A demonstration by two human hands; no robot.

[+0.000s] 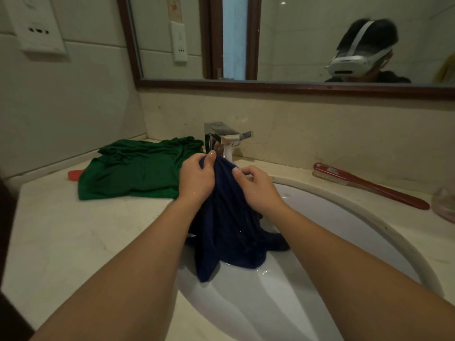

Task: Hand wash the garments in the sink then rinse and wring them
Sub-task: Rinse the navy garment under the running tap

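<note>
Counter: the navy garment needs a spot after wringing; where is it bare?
Bare: the pale stone counter in front of the crumpled green shirt, left of the white oval sink. Crowded: right of the sink, by the red long-handled brush.

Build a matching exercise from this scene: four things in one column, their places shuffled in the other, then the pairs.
1. navy garment
2. green garment
3. red brush
4. faucet

A. counter, right of the sink
B. at the sink's back edge
C. gripped by left hand and right hand
D. spread left of the faucet

Pairs: 1-C, 2-D, 3-A, 4-B
</note>
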